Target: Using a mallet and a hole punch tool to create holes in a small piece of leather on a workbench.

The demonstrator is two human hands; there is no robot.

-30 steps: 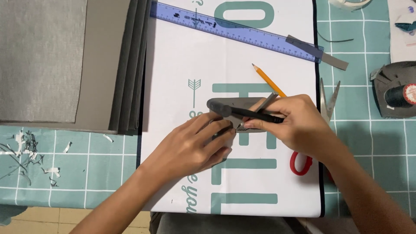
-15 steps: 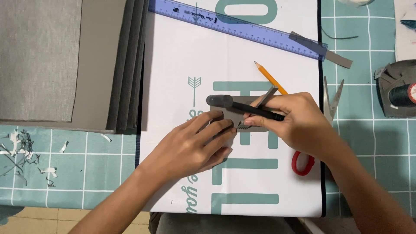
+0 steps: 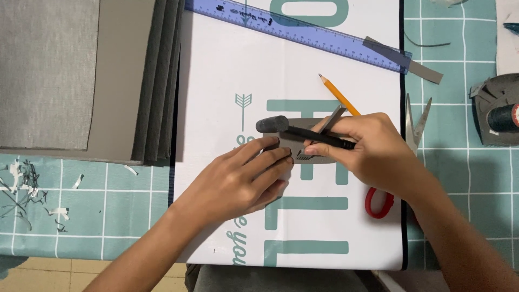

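Note:
My right hand [image 3: 373, 154] grips a black pen-like tool [image 3: 303, 131] with a thick rounded end, laid nearly flat and pointing left. Under it lies a small grey strip of material [image 3: 303, 123], and my left hand [image 3: 240, 181] presses its fingertips on that strip's lower left part. Both rest on a white printed sheet [image 3: 216, 81] with teal letters. A yellow pencil [image 3: 338, 94] lies just above my right hand.
A blue ruler [image 3: 292, 31] lies diagonally across the sheet's top. Red-handled scissors [image 3: 413, 130] sit at the sheet's right edge, partly under my right wrist. A stack of grey sheets [image 3: 81, 75] fills the upper left. Grey scraps and a dark spool [image 3: 503, 116] lie at the right on the teal cutting mat [image 3: 81, 205].
Both hands stay on the grey strip; the right hand and black tool have shifted only slightly.

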